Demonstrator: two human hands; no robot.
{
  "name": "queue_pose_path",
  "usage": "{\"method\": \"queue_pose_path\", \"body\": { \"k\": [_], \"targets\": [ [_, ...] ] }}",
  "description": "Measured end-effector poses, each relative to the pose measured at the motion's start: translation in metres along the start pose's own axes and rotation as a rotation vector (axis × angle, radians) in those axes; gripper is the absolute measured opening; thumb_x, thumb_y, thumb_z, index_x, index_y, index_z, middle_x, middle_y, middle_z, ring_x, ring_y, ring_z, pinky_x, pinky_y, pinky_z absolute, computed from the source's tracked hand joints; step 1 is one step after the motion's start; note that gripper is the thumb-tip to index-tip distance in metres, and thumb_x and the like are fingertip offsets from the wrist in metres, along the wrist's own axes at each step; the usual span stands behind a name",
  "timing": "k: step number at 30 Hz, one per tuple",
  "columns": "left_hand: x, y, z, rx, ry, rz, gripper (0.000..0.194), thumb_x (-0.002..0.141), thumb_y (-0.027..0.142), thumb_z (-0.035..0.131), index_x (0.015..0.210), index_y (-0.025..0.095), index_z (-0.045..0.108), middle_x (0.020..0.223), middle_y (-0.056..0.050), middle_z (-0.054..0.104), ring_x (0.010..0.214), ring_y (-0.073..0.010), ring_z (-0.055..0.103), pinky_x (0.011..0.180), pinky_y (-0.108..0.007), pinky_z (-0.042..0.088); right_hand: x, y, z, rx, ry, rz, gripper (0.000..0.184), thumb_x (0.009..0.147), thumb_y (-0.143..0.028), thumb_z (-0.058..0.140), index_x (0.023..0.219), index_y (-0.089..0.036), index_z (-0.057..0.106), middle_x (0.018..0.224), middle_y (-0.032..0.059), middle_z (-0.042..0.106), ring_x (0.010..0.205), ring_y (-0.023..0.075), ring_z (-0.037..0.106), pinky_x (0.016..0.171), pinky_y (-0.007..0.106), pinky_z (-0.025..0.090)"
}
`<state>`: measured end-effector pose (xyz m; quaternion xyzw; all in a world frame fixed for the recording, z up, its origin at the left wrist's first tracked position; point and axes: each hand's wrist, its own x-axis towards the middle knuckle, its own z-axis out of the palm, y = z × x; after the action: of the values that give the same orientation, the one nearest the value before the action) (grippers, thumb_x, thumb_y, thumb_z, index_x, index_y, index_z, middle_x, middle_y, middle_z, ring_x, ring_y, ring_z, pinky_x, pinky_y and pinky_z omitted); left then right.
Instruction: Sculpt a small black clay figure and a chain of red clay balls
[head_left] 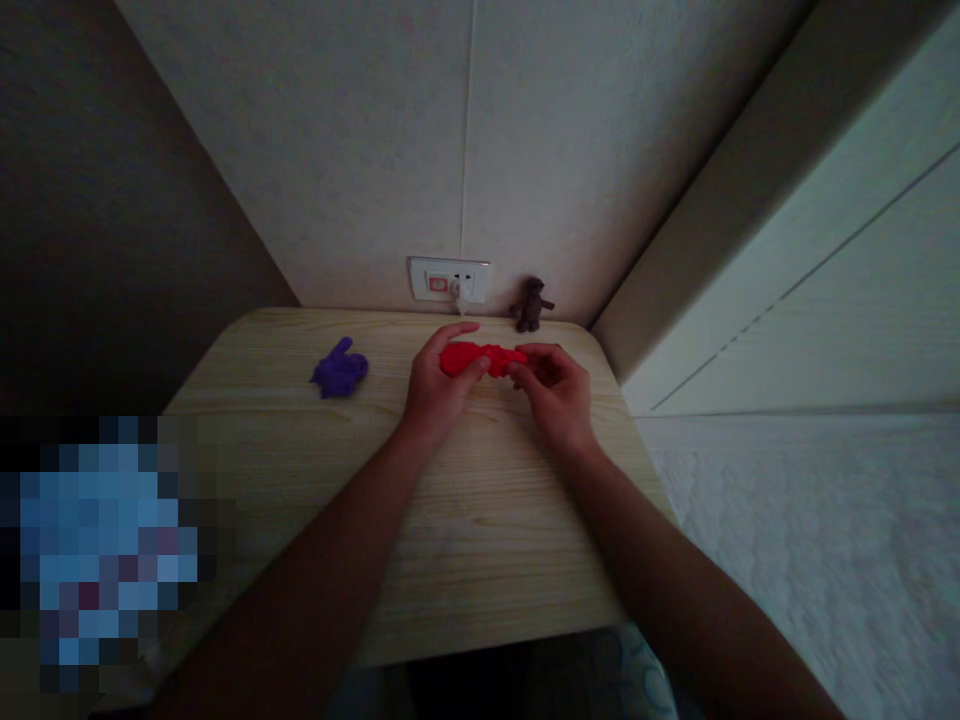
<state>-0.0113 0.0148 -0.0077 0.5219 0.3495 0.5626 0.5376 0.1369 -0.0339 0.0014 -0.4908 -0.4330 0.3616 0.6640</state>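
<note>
Red lump [459, 359] runs crosswise, narrower end rightward, pinched in half-curled fingers [454, 332] of left hand [435, 385] and right hand [559, 393].

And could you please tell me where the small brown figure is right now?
In the head view, the brown figure stands at the far right of the table, right of the wall socket and beyond the right hand.

no legible text, labels, numbers, signs
</note>
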Motion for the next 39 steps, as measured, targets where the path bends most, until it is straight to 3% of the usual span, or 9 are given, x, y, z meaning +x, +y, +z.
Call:
{"method": "queue_pose_path", "body": {
  "k": [10,19,23,27,30,35,39],
  "targets": [
    [-0.002,0.001,0.004,-0.010,-0.011,-0.056,0.043,0.069,0.017,0.084,0.107,0.023,0.064,0.085,0.000,0.073,0.076,-0.0170,0.069,0.073,-0.028,0.050,0.001,0.010,0.000,0.135,0.038,0.029,0.022,0.079,-0.035,0.082,0.096,-0.024,0.072,0.085,-0.0005,0.071,0.069,0.0128,0.058,0.065,0.028,0.047],
    [-0.004,-0.001,0.006,0.073,0.034,0.010,0.044,0.071,0.013,0.080,0.109,0.024,0.061,0.087,0.002,0.067,0.077,-0.0167,0.066,0.076,-0.030,0.050,-0.002,-0.004,0.003,0.224,0.058,0.094,0.026,0.074,-0.034,0.087,0.093,-0.022,0.073,0.079,-0.0031,0.067,0.061,0.0085,0.054,0.055,0.023,0.042],
    [-0.007,-0.001,0.005,0.131,-0.020,0.055,0.044,0.075,0.014,0.077,0.115,0.024,0.065,0.088,0.001,0.069,0.075,-0.0173,0.067,0.075,-0.030,0.050,-0.003,-0.005,0.002,0.243,0.067,0.096,0.033,0.071,-0.033,0.091,0.095,-0.022,0.071,0.080,-0.0031,0.072,0.056,0.0078,0.057,0.051,0.022,0.044],
    [-0.008,-0.001,0.005,0.175,-0.094,0.098,0.031,0.079,0.020,0.078,0.110,0.023,0.075,0.088,-0.002,0.074,0.082,-0.0201,0.069,0.081,-0.032,0.052,-0.003,-0.004,0.000,0.152,0.049,0.090,0.033,0.072,-0.036,0.091,0.091,-0.022,0.068,0.076,-0.0018,0.075,0.054,0.0109,0.062,0.049,0.025,0.048],
    [-0.006,-0.002,0.005,0.258,-0.075,0.158,0.015,0.083,0.025,0.077,0.097,0.021,0.080,0.098,-0.007,0.078,0.094,-0.0221,0.072,0.091,-0.034,0.053,-0.005,-0.004,0.001,0.058,-0.003,0.072,0.032,0.075,-0.042,0.089,0.093,-0.019,0.074,0.073,0.0003,0.075,0.053,0.0122,0.063,0.049,0.026,0.050],
    [-0.005,-0.003,0.004,0.390,-0.038,0.218,0.006,0.080,0.023,0.081,0.085,0.019,0.079,0.089,-0.006,0.075,0.085,-0.0189,0.070,0.082,-0.032,0.054,-0.008,-0.001,0.004,-0.058,-0.081,0.084,0.047,0.072,-0.045,0.091,0.108,-0.018,0.081,0.067,-0.0007,0.073,0.052,0.0121,0.060,0.049,0.026,0.050],
    [-0.007,0.001,0.006,0.452,-0.057,0.262,0.001,0.083,0.018,0.076,0.082,0.018,0.076,0.088,-0.005,0.073,0.084,-0.0175,0.069,0.081,-0.031,0.054,-0.007,0.000,0.002,-0.098,-0.067,0.056,0.035,0.079,-0.048,0.085,0.098,-0.019,0.085,0.066,0.0002,0.072,0.053,0.0121,0.056,0.049,0.026,0.047]
  ]
}}
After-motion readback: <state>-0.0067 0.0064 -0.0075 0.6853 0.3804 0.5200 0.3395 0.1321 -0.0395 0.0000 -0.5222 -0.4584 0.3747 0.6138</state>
